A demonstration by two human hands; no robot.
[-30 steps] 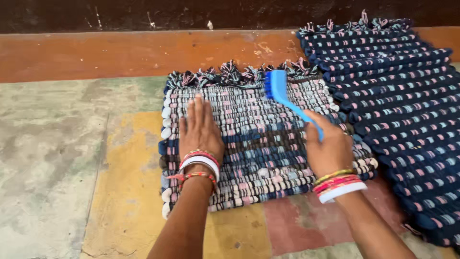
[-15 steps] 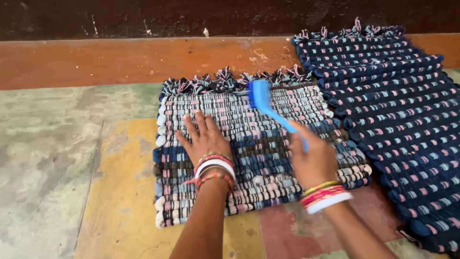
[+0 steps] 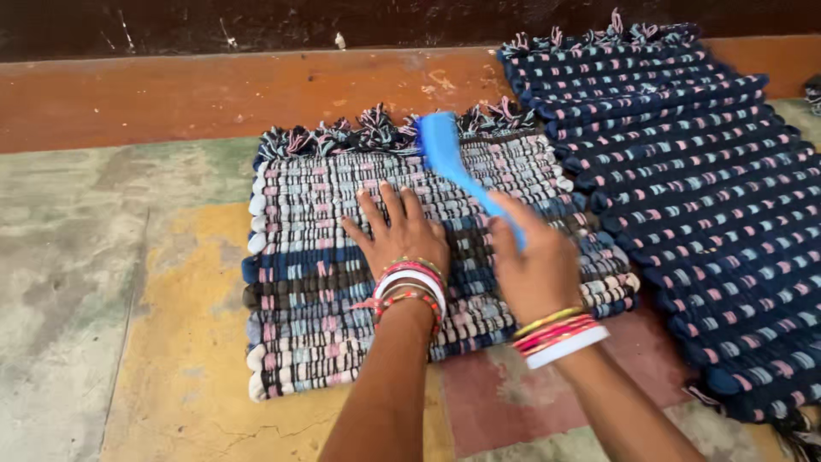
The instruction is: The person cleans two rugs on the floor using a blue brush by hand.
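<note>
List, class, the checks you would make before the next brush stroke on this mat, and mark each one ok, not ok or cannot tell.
1. Left hand flat on the woven mat, holding it: ok.
2. Right hand closed round the blue brush handle: ok.
3. Brush head at the mat's tasselled far edge: ok.
4. Bristles touching the weave: cannot tell.
5. Darker mat beside it, out of the brush's way: ok.

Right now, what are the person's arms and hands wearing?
Both forearms are bare, with no sleeves or gloves in view. The left hand has a stack of bangles at the wrist: red and multicoloured thin ones around a wide white band, with a small red tassel hanging off. The right hand wears a thin yellow-green bangle, several pink-red ones, then a wide white band. No rings can be made out.
</note>
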